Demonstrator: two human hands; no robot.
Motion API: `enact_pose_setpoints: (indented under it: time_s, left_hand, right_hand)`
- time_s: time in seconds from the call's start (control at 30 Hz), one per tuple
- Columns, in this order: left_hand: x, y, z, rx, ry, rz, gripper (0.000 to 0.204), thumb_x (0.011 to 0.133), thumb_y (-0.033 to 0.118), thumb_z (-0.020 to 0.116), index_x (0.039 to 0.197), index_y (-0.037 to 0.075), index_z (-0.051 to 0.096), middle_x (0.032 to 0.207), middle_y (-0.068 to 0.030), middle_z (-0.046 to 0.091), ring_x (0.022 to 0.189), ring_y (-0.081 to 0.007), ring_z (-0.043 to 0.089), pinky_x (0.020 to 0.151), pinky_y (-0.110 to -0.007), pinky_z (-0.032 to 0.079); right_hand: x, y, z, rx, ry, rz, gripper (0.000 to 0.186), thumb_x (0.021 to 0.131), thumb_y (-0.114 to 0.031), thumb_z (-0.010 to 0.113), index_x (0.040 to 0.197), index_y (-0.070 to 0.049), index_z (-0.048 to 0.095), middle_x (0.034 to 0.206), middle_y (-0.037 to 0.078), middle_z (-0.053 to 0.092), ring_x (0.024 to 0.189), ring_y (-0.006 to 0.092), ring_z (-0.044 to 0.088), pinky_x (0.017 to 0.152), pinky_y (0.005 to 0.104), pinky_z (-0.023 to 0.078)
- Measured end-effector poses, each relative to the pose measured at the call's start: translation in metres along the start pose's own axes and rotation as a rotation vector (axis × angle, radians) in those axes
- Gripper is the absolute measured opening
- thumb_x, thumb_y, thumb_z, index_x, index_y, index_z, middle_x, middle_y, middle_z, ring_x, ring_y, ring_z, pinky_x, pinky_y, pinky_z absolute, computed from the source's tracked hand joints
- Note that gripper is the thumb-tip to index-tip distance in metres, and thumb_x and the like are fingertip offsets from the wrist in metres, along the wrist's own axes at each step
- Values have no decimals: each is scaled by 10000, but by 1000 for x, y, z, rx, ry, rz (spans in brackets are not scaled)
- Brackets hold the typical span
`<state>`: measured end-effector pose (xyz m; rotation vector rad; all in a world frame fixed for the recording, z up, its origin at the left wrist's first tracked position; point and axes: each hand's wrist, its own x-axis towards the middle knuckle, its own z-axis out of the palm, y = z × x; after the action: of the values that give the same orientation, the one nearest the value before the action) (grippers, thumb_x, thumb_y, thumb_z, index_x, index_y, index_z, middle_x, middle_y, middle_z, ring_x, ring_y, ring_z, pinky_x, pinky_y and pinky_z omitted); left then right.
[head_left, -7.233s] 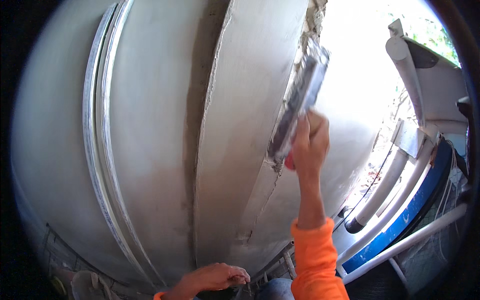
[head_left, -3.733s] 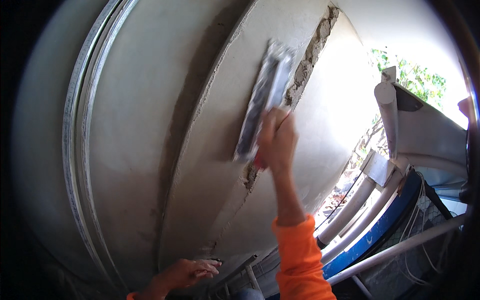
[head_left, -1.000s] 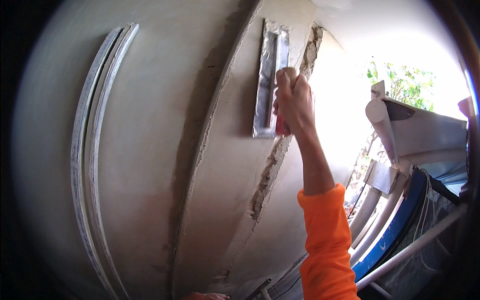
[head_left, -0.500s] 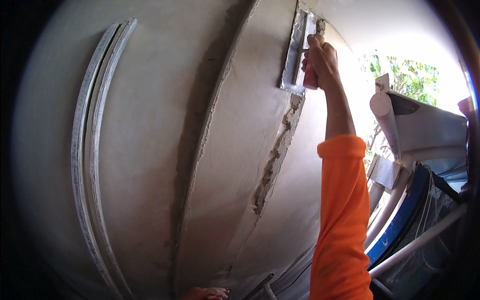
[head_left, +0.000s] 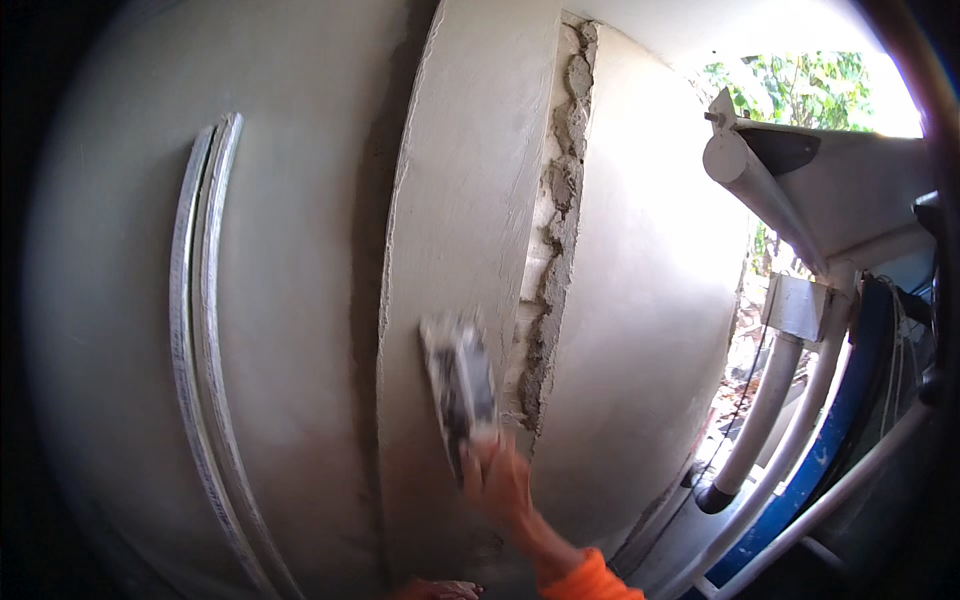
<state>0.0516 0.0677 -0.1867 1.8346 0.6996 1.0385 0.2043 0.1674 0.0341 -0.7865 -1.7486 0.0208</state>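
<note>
My right hand (head_left: 500, 482), in an orange sleeve, is closed round the handle of a plastering trowel (head_left: 462, 375). The trowel's metal blade is blurred by motion and lies against or just off the smooth grey plaster strip (head_left: 465, 200); I cannot tell which. Right of it runs a rough, broken seam (head_left: 562, 200) in the plaster, with ragged mortar along it. Only a sliver of my left hand (head_left: 445, 590) shows at the lower edge; its fingers are mostly cut off, so its grip cannot be seen.
Two long, pale straightedges (head_left: 205, 350) stand against the wall on the left. A ragged raised edge (head_left: 385, 300) bounds the plaster strip. To the right are pale metal tubes (head_left: 765, 420), a blue curved frame (head_left: 790, 510) and a bright opening with leaves (head_left: 800, 85).
My right hand and the trowel have come down and left from the upper seam to the plaster strip. The view has shifted, and the upper seam is now uncovered.
</note>
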Motion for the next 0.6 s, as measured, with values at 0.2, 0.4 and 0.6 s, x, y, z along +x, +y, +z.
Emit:
enact_pose_setpoints:
  time_s: [0.2,0.4,0.6]
  left_hand:
    - [-23,-13,9,-907,-96,-301,339,1096,222,614,1427,161,648,1491,-207,599,1463,-272,497,1248,-397,334]
    - [-8,-30,20,-600,-163,55,176,1059,59,635,1214,22,712,1121,-72,722,1021,-141,649,971,-313,533]
    - [4,-8,12,-222,-10,26,135,1032,71,689,1147,19,736,1146,-115,752,1096,-201,687,980,-342,543]
  right_hand:
    - [-37,22,-66,124,187,125,263,979,-224,727,1113,-15,640,896,215,708,793,373,745,699,440,581]
    - [99,50,-139,412,276,224,242,1083,-287,614,1073,-46,598,775,34,610,618,121,590,538,307,525]
    - [284,20,-161,676,81,106,411,1071,-469,610,1153,-66,602,859,48,590,666,111,581,548,280,520]
